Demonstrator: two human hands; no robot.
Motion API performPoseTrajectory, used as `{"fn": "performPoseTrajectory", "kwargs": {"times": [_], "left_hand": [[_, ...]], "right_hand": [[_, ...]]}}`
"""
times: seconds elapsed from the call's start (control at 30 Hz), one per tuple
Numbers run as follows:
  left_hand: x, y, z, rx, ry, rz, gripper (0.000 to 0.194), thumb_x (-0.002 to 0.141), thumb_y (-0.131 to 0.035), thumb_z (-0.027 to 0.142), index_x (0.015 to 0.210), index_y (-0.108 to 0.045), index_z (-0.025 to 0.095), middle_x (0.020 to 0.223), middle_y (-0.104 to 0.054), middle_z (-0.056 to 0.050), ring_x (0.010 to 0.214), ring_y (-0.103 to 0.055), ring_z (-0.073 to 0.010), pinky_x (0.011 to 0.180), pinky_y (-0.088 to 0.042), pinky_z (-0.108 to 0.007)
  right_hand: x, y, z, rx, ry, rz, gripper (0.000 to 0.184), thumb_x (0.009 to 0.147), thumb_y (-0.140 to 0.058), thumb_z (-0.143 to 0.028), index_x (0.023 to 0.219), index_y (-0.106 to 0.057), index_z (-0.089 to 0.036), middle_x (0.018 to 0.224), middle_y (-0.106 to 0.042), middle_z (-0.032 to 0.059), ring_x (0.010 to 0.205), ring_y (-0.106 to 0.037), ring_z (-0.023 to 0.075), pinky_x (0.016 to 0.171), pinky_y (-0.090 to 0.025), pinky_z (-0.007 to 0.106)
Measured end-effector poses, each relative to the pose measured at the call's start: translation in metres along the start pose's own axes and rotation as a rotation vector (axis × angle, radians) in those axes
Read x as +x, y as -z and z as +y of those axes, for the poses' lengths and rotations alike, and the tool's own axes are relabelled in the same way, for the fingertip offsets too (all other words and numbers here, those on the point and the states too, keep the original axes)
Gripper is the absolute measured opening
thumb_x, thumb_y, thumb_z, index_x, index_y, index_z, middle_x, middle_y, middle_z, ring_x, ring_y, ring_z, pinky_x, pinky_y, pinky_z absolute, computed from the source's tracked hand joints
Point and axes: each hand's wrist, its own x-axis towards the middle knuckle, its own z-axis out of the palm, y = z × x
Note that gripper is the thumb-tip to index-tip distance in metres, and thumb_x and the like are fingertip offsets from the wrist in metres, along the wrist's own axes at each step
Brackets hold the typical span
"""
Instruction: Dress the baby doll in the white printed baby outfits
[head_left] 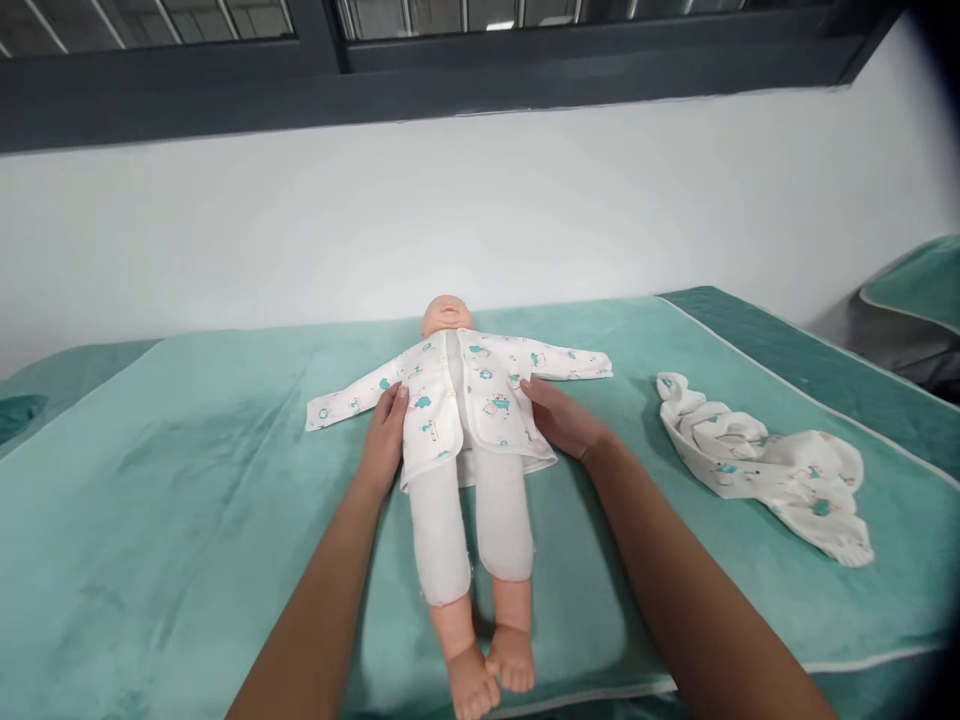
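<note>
A baby doll (pixel 448 316) lies on its back on a teal blanket (pixel 187 500), head towards the wall, bare feet towards me. It wears a white printed shirt (pixel 487 385) with sleeves spread out to both sides, and white cloth legs. My left hand (pixel 385 432) rests against the doll's side at the shirt's left edge, fingers stretched along it. My right hand (pixel 559 418) lies on the shirt's right edge near the hem, fingers flat on the fabric.
A crumpled white printed garment (pixel 765 462) lies on the blanket to the right. A white wall and dark window frame (pixel 450 70) stand behind. Darker green bedding (pixel 817 370) and a grey cushion (pixel 900 340) are at the far right.
</note>
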Motion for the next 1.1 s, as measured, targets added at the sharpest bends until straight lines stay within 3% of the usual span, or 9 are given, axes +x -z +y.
{"fn": "performPoseTrajectory", "kwargs": {"times": [0.27, 0.47, 0.6, 0.67, 0.73, 0.83, 0.93, 1.0, 1.1], "left_hand": [[0.028, -0.021, 0.007, -0.110, -0.065, -0.085, 0.055, 0.094, -0.048, 0.055, 0.138, -0.056, 0.023, 0.151, -0.049, -0.004, 0.142, -0.041, -0.0233, 0.121, -0.027, -0.037], [0.029, -0.016, 0.001, -0.143, -0.018, -0.146, 0.064, 0.093, -0.051, 0.058, 0.150, -0.042, 0.031, 0.160, -0.032, 0.003, 0.150, -0.024, -0.0215, 0.124, -0.019, -0.034], [0.029, -0.015, -0.001, -0.112, -0.025, -0.140, 0.065, 0.092, -0.050, 0.060, 0.148, -0.045, 0.028, 0.159, -0.036, 0.000, 0.148, -0.029, -0.0226, 0.124, -0.019, -0.035], [0.027, -0.015, 0.001, -0.077, -0.033, -0.121, 0.065, 0.092, -0.048, 0.060, 0.146, -0.048, 0.024, 0.157, -0.040, -0.003, 0.146, -0.034, -0.0237, 0.123, -0.022, -0.037], [0.022, -0.014, 0.002, -0.014, -0.060, -0.120, 0.064, 0.094, -0.043, 0.060, 0.145, -0.048, 0.021, 0.156, -0.042, -0.006, 0.145, -0.035, -0.0242, 0.122, -0.023, -0.038], [0.007, -0.007, 0.002, 0.157, -0.160, -0.166, 0.061, 0.099, -0.032, 0.056, 0.146, -0.047, 0.020, 0.154, -0.045, -0.008, 0.143, -0.040, -0.0250, 0.120, -0.028, -0.041], [-0.014, 0.007, -0.001, 0.442, -0.308, -0.231, 0.057, 0.102, -0.025, 0.045, 0.146, -0.045, 0.015, 0.141, -0.057, -0.014, 0.131, -0.053, -0.0298, 0.110, -0.039, -0.048], [-0.030, 0.017, -0.003, 0.635, -0.429, -0.249, 0.052, 0.102, -0.028, 0.036, 0.145, -0.044, 0.011, 0.135, -0.060, -0.017, 0.123, -0.057, -0.0326, 0.104, -0.044, -0.051], [-0.055, 0.027, -0.004, 0.797, -0.638, -0.195, 0.048, 0.097, -0.038, 0.022, 0.143, -0.044, 0.010, 0.142, -0.051, -0.019, 0.127, -0.052, -0.0330, 0.103, -0.045, -0.048]], "right_hand": [[0.004, 0.006, -0.002, 0.020, 0.078, 0.066, 0.052, 0.089, -0.054, -0.050, 0.137, -0.052, -0.029, 0.121, -0.070, 0.0044, 0.113, -0.064, 0.0263, 0.094, -0.052, 0.043], [0.001, 0.006, -0.010, 0.116, 0.116, 0.071, 0.049, 0.090, -0.055, -0.045, 0.136, -0.053, -0.027, 0.122, -0.069, 0.0058, 0.112, -0.064, 0.0276, 0.090, -0.051, 0.040], [0.003, 0.005, -0.010, 0.018, 0.136, 0.108, 0.043, 0.088, -0.056, -0.046, 0.126, -0.060, -0.025, 0.117, -0.071, 0.0079, 0.105, -0.067, 0.0283, 0.087, -0.052, 0.041], [0.007, 0.008, -0.003, -0.149, 0.148, 0.256, 0.041, 0.087, -0.055, -0.047, 0.118, -0.063, -0.022, 0.112, -0.073, 0.0092, 0.100, -0.068, 0.0273, 0.085, -0.053, 0.040], [0.008, 0.012, 0.005, -0.336, 0.195, 0.482, 0.040, 0.085, -0.053, -0.047, 0.112, -0.064, -0.020, 0.113, -0.072, 0.0110, 0.100, -0.068, 0.0263, 0.085, -0.054, 0.041], [-0.006, 0.022, 0.007, -0.527, 0.273, 0.731, 0.036, 0.082, -0.052, -0.042, 0.107, -0.063, -0.019, 0.121, -0.068, 0.0133, 0.111, -0.063, 0.0272, 0.095, -0.050, 0.046], [-0.048, 0.035, -0.005, -0.705, 0.298, 0.809, 0.025, 0.076, -0.058, -0.031, 0.096, -0.065, -0.019, 0.124, -0.066, 0.0146, 0.127, -0.051, 0.0320, 0.112, -0.031, 0.055], [-0.090, 0.046, -0.014, -0.876, 0.303, 0.790, 0.019, 0.075, -0.060, -0.023, 0.092, -0.067, -0.018, 0.129, -0.064, 0.0165, 0.138, -0.040, 0.0338, 0.119, -0.015, 0.056], [-0.155, 0.067, -0.022, -1.655, 0.218, 0.823, 0.031, 0.090, -0.050, -0.030, 0.117, -0.061, -0.018, 0.146, -0.051, 0.0165, 0.146, -0.027, 0.0378, 0.115, -0.004, 0.068]]}}
